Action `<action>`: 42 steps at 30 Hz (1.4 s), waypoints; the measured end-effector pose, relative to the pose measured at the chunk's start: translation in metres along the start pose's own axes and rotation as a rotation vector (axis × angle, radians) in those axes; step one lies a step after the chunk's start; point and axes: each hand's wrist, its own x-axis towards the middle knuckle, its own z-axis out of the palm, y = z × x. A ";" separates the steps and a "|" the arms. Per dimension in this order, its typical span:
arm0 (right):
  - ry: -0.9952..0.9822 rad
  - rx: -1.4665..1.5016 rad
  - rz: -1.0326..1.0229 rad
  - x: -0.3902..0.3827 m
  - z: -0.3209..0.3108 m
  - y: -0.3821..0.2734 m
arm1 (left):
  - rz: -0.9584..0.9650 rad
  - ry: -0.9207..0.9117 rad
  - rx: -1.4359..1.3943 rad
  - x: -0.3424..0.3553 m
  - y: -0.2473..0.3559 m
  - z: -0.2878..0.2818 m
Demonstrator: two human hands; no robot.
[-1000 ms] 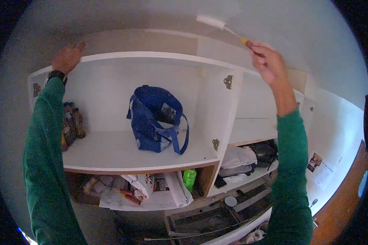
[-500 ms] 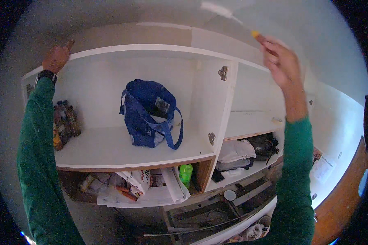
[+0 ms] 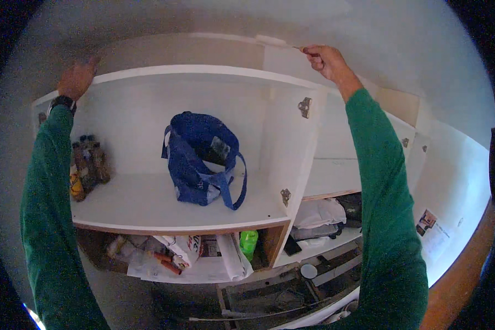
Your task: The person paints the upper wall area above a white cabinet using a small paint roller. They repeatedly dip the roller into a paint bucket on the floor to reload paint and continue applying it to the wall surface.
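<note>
Head view: my R hand is closed on the handle of a small paint roller, arm raised. Its white sleeve lies sideways along the upper edge of the tan wall strip, above the cabinet's top edge, L of its mid divider; can't tell how hard it presses. My L hand, w/ a dark watch on the wrist, is at the top front edge of the white cabinet, by its L corner; too dim to tell if the fingers are curled round it or just laid on

Upper shelf: blue bag stands open near the middle, strap hanging toward the front edge; bottles bunched at the L end, partly behind my L sleeve. Lower shelf: white printed bag, orange-red handles near the front edge, rolled white paper and a green bottle toward the R end. R section: folded cloth btwn the divider and a dark bag, partly hidden by my R sleeve
</note>
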 end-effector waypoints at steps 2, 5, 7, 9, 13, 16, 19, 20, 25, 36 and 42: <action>-0.009 0.108 -0.036 -0.036 -0.009 -0.002 | -0.005 -0.011 0.024 0.002 0.003 0.000; 0.106 0.075 -0.161 -0.132 -0.003 -0.040 | -0.024 -0.010 0.043 0.005 0.003 0.000; 0.191 0.053 -0.242 -0.189 -0.010 -0.064 | -0.049 -0.061 -0.057 0.014 0.008 0.007; 0.205 0.082 -0.306 -0.238 -0.018 -0.080 | -0.097 -0.168 -0.214 0.023 0.004 0.006; 0.183 0.060 -0.341 -0.297 -0.017 -0.099 | -0.026 -0.061 0.069 -0.008 0.006 -0.017; 0.134 0.036 -0.360 -0.310 -0.021 -0.101 | -0.033 -0.036 0.026 -0.008 0.016 -0.018; 0.224 0.024 -0.307 -0.267 -0.008 -0.081 | -0.103 -0.093 -0.106 -0.004 0.005 -0.015; 0.231 0.016 -0.289 -0.247 -0.010 -0.075 | -0.178 -0.101 -0.220 -0.002 0.011 -0.019; 0.102 0.042 -0.131 -0.109 -0.033 -0.040 | -0.054 -0.037 -0.203 0.011 0.006 0.000; 0.115 0.068 0.016 0.002 -0.048 0.020 | -0.026 -0.035 0.018 0.004 -0.012 0.007; 0.142 0.083 -0.172 -0.145 -0.068 -0.035 | -0.088 -0.054 0.001 -0.001 0.020 -0.010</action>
